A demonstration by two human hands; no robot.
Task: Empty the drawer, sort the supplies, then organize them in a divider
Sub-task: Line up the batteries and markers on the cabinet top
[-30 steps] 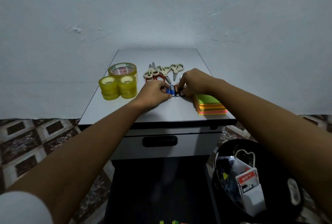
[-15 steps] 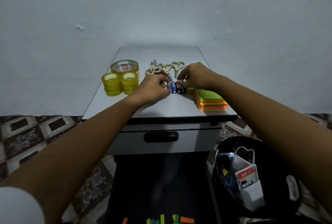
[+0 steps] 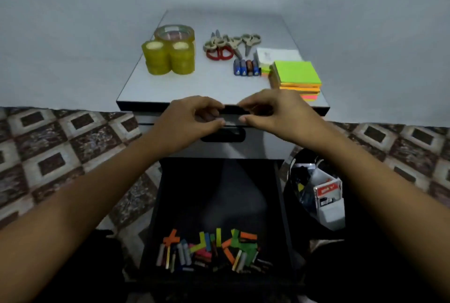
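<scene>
- Two hands have left the batteries [image 3: 246,68]: left hand [image 3: 192,117] and right hand [image 3: 275,113] hover loosely curled, seemingly empty, at the bench [image 3: 194,88] edge.
- Next, probably: coloured bits [image 3: 211,249] in the drawer [image 3: 219,193].

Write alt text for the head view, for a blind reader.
The left hand and right hand hover with curled fingers at the front edge of a grey cabinet. On its top lie tape rolls, scissors, batteries and sticky notes. Below, an open black drawer holds small coloured supplies.
</scene>
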